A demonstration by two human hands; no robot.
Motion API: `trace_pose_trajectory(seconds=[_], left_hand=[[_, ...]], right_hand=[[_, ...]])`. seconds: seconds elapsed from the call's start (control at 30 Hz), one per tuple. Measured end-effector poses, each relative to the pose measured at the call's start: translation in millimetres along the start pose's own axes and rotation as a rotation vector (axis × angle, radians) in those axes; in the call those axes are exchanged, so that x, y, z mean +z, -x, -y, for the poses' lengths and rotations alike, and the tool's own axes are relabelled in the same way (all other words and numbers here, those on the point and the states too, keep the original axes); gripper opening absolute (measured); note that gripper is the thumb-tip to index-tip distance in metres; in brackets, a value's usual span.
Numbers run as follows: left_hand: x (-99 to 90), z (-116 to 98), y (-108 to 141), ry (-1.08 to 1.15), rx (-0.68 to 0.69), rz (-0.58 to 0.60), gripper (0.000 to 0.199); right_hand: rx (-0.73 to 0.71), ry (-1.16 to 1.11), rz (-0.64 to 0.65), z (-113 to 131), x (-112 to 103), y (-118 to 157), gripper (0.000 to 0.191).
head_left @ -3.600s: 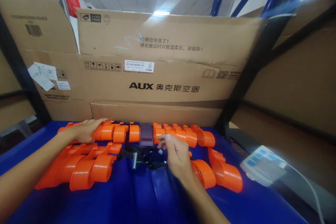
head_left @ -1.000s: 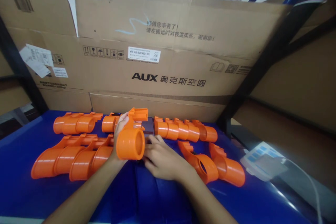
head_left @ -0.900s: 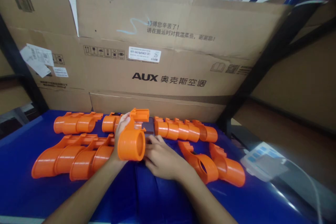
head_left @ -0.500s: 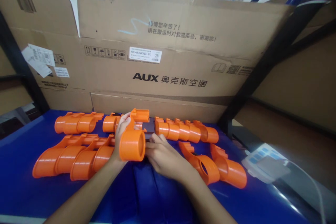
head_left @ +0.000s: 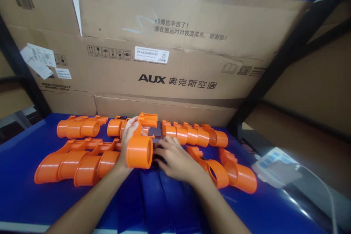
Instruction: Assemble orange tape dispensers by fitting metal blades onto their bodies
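My left hand (head_left: pixel 128 144) is closed around an orange plastic ring part (head_left: pixel 138 152), a short wide cylinder with a ribbed bracket at its top. The part is raised above the table, its opening facing right. Just to its right is my right hand (head_left: pixel 174 159), fingers bent inward near the ring's edge. Whatever sits at those fingertips is dark and mostly hidden. Behind the hands lies a dark flat box (head_left: pixel 155 131), partly covered by the orange part. Blue plastic sheeting (head_left: pixel 164 201) hangs or lies below my hands.
Rows of similar orange parts (head_left: pixel 85 170) stand on the blue table (head_left: pixel 19 161) at left, with more orange parts (head_left: pixel 197 136) at the back right. A pale device (head_left: pixel 276 168) with a cable sits at far right. A large cardboard sheet (head_left: pixel 175 80) and a black post (head_left: pixel 274 65) border the table.
My right hand's fingers have lifted and spread slightly from a tighter pinch beside the ring. The orange part has shifted a little to the right in my left hand.
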State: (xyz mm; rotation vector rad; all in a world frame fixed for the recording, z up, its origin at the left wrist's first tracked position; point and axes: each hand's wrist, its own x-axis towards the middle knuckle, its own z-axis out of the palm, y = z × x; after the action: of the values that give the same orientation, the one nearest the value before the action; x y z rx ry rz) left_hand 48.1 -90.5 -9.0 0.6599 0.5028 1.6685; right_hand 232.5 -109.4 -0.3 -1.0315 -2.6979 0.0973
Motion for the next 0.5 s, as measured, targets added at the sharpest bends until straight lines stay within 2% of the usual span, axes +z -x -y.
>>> trace_pose_trajectory(seconds=[0.2,0.37,0.5], left_hand=[[3.2,0.5,4.4,-0.01,0.002,-0.019,0.041],[2.3,2.1,2.1,-0.038,0.01,-0.05,0.041],[1.0,2.9,1.7,-0.007,-0.01,-0.031,0.043]], right_hand=[[0.0,0.07,-0.02,3.2,2.0,-3.4,0.031],[-0.035,0.122,0.019,6.9,6.5,-8.2,0.023],[-0.035,0.133,-0.003,6.2,8.4,-8.8,0.023]])
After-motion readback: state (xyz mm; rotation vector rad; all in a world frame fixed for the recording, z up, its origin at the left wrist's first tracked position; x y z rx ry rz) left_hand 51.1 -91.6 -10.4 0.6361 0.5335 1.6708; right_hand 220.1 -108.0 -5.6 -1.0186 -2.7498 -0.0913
